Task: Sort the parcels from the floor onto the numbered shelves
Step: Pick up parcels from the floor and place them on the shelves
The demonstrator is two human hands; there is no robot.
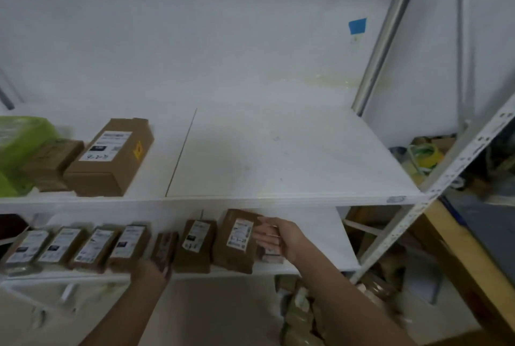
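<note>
On the lower shelf (pixel 315 234) stands a row of several brown parcels with white labels. My right hand (pixel 274 237) grips the right edge of the large brown parcel (pixel 237 239) near the row's right end, which lies tilted on the shelf. My left hand (pixel 153 271), blurred, holds the near end of a narrow brown parcel (pixel 165 246) in the middle of the row. More parcels (pixel 301 312) lie in a heap on the floor at the lower right.
The upper shelf (pixel 278 156) bears a brown box (pixel 111 156), a smaller brown box (pixel 53 161) and a green package (pixel 19 150) at its left. A perforated metal upright (pixel 418 220) stands at the right. Clutter lies behind it.
</note>
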